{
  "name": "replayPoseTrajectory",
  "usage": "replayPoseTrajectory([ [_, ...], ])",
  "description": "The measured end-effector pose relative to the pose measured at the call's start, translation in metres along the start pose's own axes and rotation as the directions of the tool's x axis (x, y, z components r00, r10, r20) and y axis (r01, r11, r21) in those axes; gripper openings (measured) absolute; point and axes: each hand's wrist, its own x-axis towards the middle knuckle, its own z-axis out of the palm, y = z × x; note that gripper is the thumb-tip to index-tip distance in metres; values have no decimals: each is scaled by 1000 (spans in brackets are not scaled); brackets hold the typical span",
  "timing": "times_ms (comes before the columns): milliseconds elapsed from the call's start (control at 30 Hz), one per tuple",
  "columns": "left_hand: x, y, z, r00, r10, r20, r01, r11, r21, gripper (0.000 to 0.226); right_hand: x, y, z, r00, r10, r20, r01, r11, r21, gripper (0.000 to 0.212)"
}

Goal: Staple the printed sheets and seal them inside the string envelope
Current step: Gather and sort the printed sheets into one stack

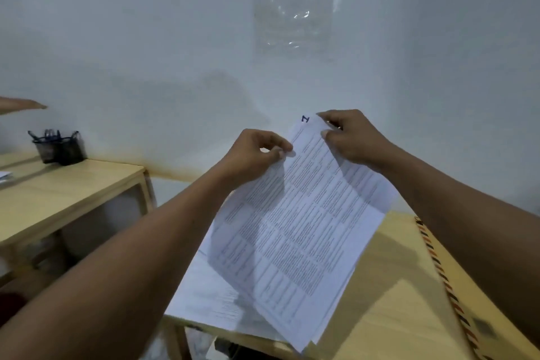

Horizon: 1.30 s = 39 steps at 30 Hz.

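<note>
I hold a stack of printed sheets (295,231) raised and tilted above the table, its lower edge down near the tabletop. My left hand (254,155) pinches the stack's upper left edge between thumb and fingers. My right hand (350,134) pinches the top corner, beside a blue handwritten mark. More white printed sheets (204,295) lie flat on the table under the raised stack. A brown envelope (455,295) with a striped red and dark border lies on the table at the right, partly under my right forearm. No stapler is visible.
The light wooden table (388,316) stands against a white wall. A second wooden table (58,202) at the left carries a black mesh pen holder (58,147). Another person's fingertips (23,104) reach in at the left edge. A clear plastic sleeve (295,6) hangs on the wall.
</note>
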Motion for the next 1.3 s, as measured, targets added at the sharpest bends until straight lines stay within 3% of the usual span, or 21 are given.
replayPoseTrajectory([
  [200,-59,-62,-18,947,-294,128,304,951,-64,18,-29,-5,75,963,101,249,-145,975,167,32],
  [533,-132,-132,-22,827,-471,308,487,873,26,23,-81,27,173,779,254,574,-399,906,140,20],
  [767,-158,-156,-39,824,-497,272,521,853,-17,25,-89,46,191,731,306,610,-369,929,-23,37],
  [900,-157,-166,-40,825,-508,247,547,828,-124,27,-96,61,182,777,288,560,-219,957,-188,39],
  [1133,-140,-168,-26,809,-517,279,573,800,-180,26,-106,84,161,774,404,487,-108,842,-528,14],
  [1300,-124,-166,-19,819,-488,301,542,830,-128,26,-105,88,145,761,466,452,-109,778,-619,20],
])
